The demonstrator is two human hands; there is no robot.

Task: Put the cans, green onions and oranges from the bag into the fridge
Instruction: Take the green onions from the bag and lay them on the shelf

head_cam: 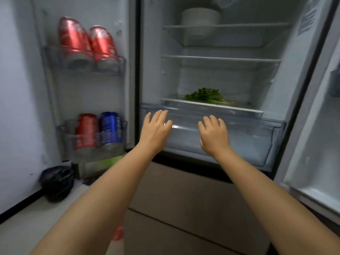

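Both forearms reach straight forward and slightly up toward the clear drawer (239,137) at the bottom of the open fridge compartment, and everything else is placed from that drawer. The left hand (156,128) lies palm-down against the left part of the drawer front, fingers extended and loosely together, tips at the upper edge; it holds nothing. The right hand (213,134) sits near the middle of the drawer front, also palm-down, fingers slightly curled and spread, empty; whether its fingertips press the plastic or hover just off it cannot be told. The two hands are apart, with bare drawer front between them. The drawer stands pulled out a little, its right end jutting forward. Directly above the drawer, on the lowest glass shelf (211,104), lies a bunch of green onions (206,95), leafy end to the left. Higher up, on the top shelf, stands a white bowl (200,17). To the left of the drawer, the open door carries cans: a red can (86,130) and a blue can (110,127) side by side in the lower rack, two more red cans (88,43) in the upper rack. Below and left of the drawer, a dark bag (57,183) sits on the floor by the wall. No oranges are visible; the drawer's contents are blurred.
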